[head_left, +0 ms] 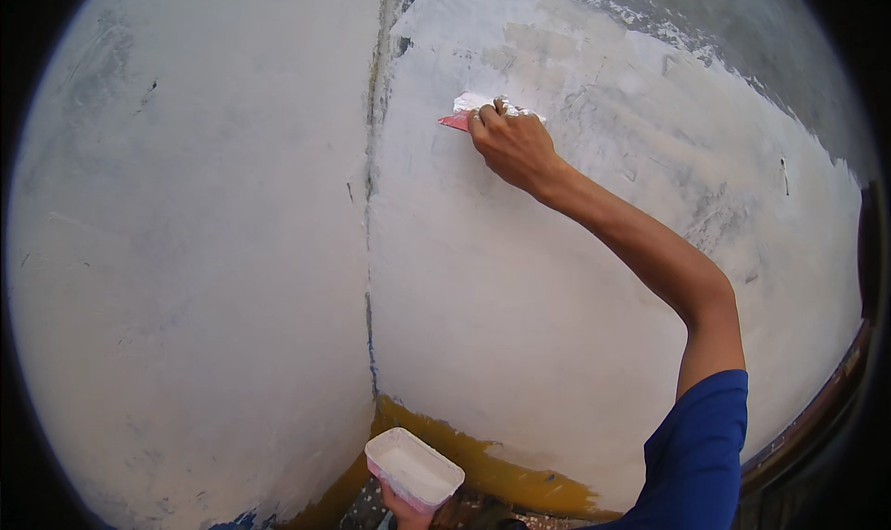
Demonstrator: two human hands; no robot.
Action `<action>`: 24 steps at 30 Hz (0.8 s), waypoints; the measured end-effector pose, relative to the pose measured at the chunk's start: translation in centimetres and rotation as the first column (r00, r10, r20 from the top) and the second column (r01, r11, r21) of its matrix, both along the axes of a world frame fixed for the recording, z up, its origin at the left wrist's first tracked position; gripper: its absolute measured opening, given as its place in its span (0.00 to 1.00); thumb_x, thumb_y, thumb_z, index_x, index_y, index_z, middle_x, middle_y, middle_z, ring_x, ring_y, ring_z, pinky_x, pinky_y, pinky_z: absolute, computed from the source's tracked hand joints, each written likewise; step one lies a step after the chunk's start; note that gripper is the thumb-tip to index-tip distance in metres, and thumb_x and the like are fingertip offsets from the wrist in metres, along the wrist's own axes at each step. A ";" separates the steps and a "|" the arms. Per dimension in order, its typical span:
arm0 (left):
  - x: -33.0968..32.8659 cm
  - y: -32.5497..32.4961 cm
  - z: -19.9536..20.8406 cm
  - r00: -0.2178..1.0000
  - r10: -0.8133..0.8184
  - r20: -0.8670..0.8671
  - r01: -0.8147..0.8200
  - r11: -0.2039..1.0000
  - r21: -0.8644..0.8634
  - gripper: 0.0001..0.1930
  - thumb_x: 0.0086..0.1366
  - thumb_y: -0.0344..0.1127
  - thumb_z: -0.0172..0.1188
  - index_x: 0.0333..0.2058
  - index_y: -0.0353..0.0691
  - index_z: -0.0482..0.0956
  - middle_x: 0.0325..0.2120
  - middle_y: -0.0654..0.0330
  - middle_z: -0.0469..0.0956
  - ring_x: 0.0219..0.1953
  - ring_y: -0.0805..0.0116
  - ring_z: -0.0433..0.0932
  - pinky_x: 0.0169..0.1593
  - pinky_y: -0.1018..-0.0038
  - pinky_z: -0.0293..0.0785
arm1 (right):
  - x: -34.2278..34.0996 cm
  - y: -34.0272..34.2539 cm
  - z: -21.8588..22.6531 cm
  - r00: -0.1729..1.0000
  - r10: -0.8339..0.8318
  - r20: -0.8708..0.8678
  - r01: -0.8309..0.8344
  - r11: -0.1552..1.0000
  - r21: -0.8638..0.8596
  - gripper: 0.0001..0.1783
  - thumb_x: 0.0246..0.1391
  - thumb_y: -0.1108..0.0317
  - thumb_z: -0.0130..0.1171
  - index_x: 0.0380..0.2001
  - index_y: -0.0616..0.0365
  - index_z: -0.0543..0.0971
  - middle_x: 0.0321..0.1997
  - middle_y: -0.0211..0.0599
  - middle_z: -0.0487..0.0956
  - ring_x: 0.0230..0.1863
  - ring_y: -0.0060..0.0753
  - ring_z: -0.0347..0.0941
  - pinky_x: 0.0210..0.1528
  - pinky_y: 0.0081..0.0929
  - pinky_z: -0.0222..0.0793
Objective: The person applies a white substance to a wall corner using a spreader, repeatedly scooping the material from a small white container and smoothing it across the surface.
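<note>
My right hand [516, 148] is raised to the right-hand wall, its fingers closed round a red putty spreader [454, 121]. White putty [473, 101] coats the spreader's upper side and lies against the wall there. Low in the picture, my left hand [405, 511] grips a rectangular plastic tub [415, 467] from beneath, and most of that hand is hidden by it. Inside the tub is a whitish paste, and the tub tilts a little toward me.
Two walls meet at a rough, dark corner seam [369, 205]. The right wall [520, 298] has patchy white coating with bare grey [733, 19] at its top. A mustard-yellow band [520, 474] runs along the bottom. A dark frame edge [871, 252] stands at far right.
</note>
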State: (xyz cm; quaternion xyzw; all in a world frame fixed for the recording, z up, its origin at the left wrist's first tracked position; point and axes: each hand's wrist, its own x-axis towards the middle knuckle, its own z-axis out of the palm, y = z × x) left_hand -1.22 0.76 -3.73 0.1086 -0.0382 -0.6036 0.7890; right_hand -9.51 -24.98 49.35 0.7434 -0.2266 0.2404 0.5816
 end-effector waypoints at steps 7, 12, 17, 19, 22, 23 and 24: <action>-0.1 0.5 1.8 0.997 0.064 0.044 -0.065 0.998 0.013 0.35 0.68 0.64 0.37 0.67 0.50 0.57 0.62 0.55 0.64 0.61 0.47 0.67 0.61 0.45 0.66 | -1.9 0.2 3.7 0.986 0.100 0.132 -0.056 0.951 -0.303 0.16 0.44 0.78 0.57 0.40 0.61 0.79 0.38 0.37 0.78 0.41 0.34 0.78 0.35 0.28 0.74; -0.3 -0.5 -0.4 0.998 0.041 0.041 -0.038 0.997 -0.060 0.35 0.68 0.64 0.38 0.66 0.50 0.57 0.62 0.54 0.65 0.61 0.46 0.67 0.61 0.44 0.66 | -2.8 -3.8 -0.2 0.996 -0.044 -0.075 0.019 0.952 -0.306 0.07 0.41 0.73 0.59 0.24 0.64 0.83 0.36 0.40 0.76 0.33 0.32 0.79 0.21 0.25 0.73; 0.0 -0.5 -0.4 0.998 0.066 -0.008 -0.066 0.998 0.001 0.35 0.68 0.63 0.39 0.66 0.49 0.58 0.61 0.53 0.66 0.60 0.46 0.68 0.60 0.43 0.66 | -0.3 2.9 2.4 0.994 0.047 0.103 -0.059 0.991 0.117 0.07 0.53 0.71 0.58 0.32 0.59 0.84 0.30 0.37 0.80 0.38 0.37 0.78 0.30 0.34 0.75; -0.4 -0.7 -0.9 0.999 0.049 0.002 -0.049 0.997 -0.054 0.35 0.68 0.63 0.39 0.67 0.51 0.57 0.64 0.55 0.63 0.62 0.46 0.66 0.62 0.43 0.63 | -3.0 3.8 8.6 0.944 0.203 0.261 -0.168 0.974 -0.149 0.09 0.55 0.67 0.59 0.36 0.57 0.84 0.28 0.37 0.81 0.30 0.40 0.79 0.30 0.35 0.75; -0.5 -0.8 -0.7 1.000 0.009 -0.004 -0.009 0.999 -0.042 0.35 0.67 0.63 0.40 0.67 0.51 0.58 0.63 0.56 0.64 0.62 0.46 0.66 0.62 0.43 0.63 | -6.8 3.3 16.2 0.903 0.046 0.428 0.106 0.940 -0.324 0.08 0.55 0.72 0.56 0.33 0.59 0.84 0.30 0.43 0.82 0.30 0.44 0.81 0.30 0.39 0.77; -0.4 -0.7 -0.4 1.000 0.016 -0.004 -0.016 0.999 -0.040 0.35 0.67 0.63 0.40 0.67 0.51 0.58 0.63 0.56 0.64 0.62 0.46 0.66 0.62 0.43 0.63 | -6.6 2.6 16.5 0.902 0.051 0.428 0.099 0.941 -0.322 0.08 0.55 0.72 0.56 0.33 0.59 0.84 0.30 0.43 0.82 0.30 0.44 0.81 0.30 0.39 0.77; -0.3 -0.5 -0.1 1.000 0.019 -0.003 -0.019 0.999 -0.040 0.35 0.67 0.63 0.40 0.67 0.51 0.58 0.63 0.56 0.64 0.62 0.46 0.66 0.62 0.44 0.64 | -6.5 1.7 16.5 0.919 0.012 0.394 0.126 0.938 -0.322 0.08 0.54 0.73 0.55 0.33 0.61 0.83 0.31 0.44 0.82 0.32 0.45 0.81 0.31 0.39 0.78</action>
